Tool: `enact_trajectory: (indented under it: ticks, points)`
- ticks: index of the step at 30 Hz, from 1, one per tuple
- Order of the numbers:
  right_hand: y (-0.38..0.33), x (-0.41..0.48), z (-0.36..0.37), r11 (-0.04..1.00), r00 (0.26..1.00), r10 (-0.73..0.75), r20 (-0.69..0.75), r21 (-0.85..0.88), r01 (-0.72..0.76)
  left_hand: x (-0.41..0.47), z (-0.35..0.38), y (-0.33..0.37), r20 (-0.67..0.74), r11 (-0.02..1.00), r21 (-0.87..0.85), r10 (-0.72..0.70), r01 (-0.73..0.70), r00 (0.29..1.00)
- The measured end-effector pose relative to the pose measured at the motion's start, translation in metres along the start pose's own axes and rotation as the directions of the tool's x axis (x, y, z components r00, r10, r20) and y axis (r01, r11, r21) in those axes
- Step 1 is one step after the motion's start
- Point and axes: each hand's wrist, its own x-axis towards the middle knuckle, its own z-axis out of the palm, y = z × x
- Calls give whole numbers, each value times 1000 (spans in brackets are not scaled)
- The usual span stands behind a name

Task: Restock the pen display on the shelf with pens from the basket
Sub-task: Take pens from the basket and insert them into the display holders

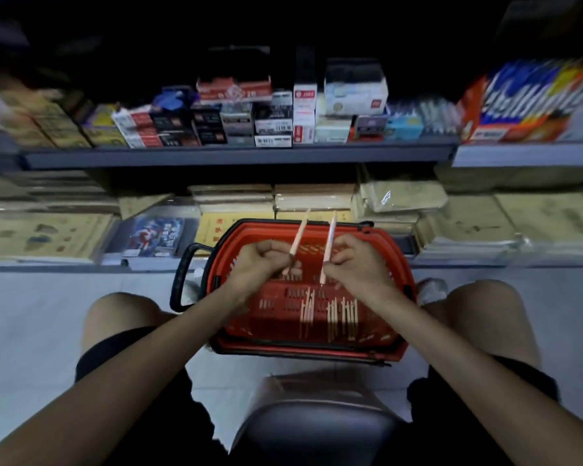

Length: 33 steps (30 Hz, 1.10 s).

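A red plastic basket [396, 317] stands on the floor between my knees, with several pale pink pens [334, 312] lying on its bottom. Above the basket, my left hand [260, 264] pinches one pale pink pen [298, 235], its far end pointing up and away toward the shelf. My right hand [354, 264] pinches a second pale pen [328, 242], held nearly upright beside the first. The shelf [236, 156] ahead carries stacked stationery boxes [273, 126]; I cannot tell which one is the pen display.
The basket's black handle [182, 277] hangs out to its left. Stacks of wrapped brown paper goods [313, 196] fill the lower shelf behind the basket. A dark stool seat [317, 428] is under me. Pale floor tiles lie on both sides of my legs.
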Motion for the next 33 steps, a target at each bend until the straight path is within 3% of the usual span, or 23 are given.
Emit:
enact_trajectory:
  ticks: [6, 10, 13, 18, 21, 27, 33]
  points:
    - [-24, -34, -22, 986, 996, -83, 8, 142, 81, -34, -4, 5, 15, 975, -214, 72, -67, 997]
    - [6, -51, -7, 982, 994, 105, 31, 154, -109, -48, -3, -29, -101, 985, -153, 68, -83, 993]
    - [18, -56, 0, 980, 978, 199, -63, 33, -197, -48, 3, -43, -217, 994, -105, 12, -36, 976]
    - [13, -48, -2, 983, 982, 124, -141, -120, -141, -39, 14, -40, -243, 999, -33, 21, -30, 970]
    - [19, -45, 1, 981, 981, 108, -162, -143, -132, -36, 19, -43, -188, 998, -56, 19, -30, 982]
    - [19, -41, 9, 994, 983, -52, -174, -102, 34, -34, 30, -38, -105, 962, -256, 68, -93, 992]
    - [19, -38, 15, 991, 989, -62, -133, 112, 77, -30, 29, -39, -109, 951, -304, 19, -51, 994]
